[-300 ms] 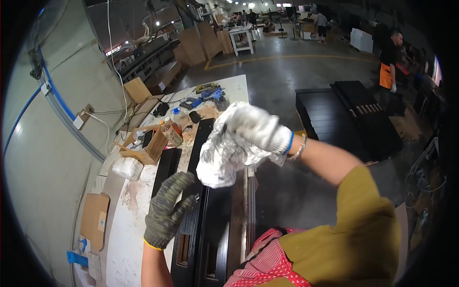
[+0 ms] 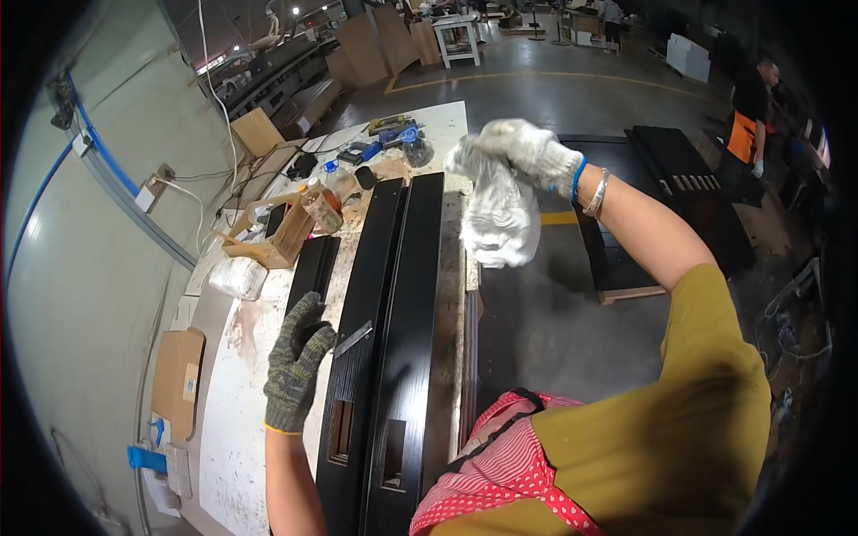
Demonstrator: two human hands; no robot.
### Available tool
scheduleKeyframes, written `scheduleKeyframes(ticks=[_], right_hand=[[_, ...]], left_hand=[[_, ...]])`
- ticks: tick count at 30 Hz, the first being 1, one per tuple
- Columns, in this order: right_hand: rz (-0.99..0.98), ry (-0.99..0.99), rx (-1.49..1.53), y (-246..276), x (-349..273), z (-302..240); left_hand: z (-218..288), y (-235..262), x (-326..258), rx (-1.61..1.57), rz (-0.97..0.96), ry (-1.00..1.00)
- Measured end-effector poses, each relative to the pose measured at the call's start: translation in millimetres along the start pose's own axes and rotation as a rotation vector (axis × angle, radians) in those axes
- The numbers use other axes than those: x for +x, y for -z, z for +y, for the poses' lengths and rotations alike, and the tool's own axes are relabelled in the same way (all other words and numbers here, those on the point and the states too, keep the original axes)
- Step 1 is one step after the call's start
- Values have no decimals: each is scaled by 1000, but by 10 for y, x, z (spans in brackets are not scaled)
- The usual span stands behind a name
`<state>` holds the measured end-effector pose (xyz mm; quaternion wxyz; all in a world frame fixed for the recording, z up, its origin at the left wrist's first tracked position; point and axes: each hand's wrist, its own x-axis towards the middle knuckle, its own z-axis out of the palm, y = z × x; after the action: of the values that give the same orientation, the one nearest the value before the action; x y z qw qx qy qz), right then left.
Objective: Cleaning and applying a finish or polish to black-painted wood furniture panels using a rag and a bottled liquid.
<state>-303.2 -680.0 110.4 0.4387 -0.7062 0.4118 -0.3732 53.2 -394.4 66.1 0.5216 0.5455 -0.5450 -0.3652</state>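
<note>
Head view, stained white table (image 2: 239, 424), workshop floor (image 2: 559, 330), right hand (image 2: 534, 152) clutching white cloth (image 2: 502, 219), left hand (image 2: 295, 380), hold unclear

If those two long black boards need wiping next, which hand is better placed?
Right, I'd judge. The right hand holds the white cloth, raised to the right of the black boards. The left hand shows no cloth and is by a small metal strip, so it would likely need the cloth passed across.

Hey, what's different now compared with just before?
The right hand, gripping the white cloth, moved up and right, uncovering more of the black boards. The left hand shifted slightly left. The cloth's grip, the boards and the wooden box stayed.
</note>
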Motion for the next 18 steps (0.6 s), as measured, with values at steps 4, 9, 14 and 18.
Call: scheduleKeyframes(ticks=[4,9,14,18], right_hand=[[-226,425,-702,-63,91,-47],[-201,331,-313,22,-65,-225],[-357,918,-211,-963,-472,-771],[-570,301,688,-1304,-579,-1071]], left_hand=[[-11,-205,38,-90,3,49],[118,-568,28,-78,11,94],[-287,-782,273,86,-6,-112],[-956,-587,624,-121,-130,15]])
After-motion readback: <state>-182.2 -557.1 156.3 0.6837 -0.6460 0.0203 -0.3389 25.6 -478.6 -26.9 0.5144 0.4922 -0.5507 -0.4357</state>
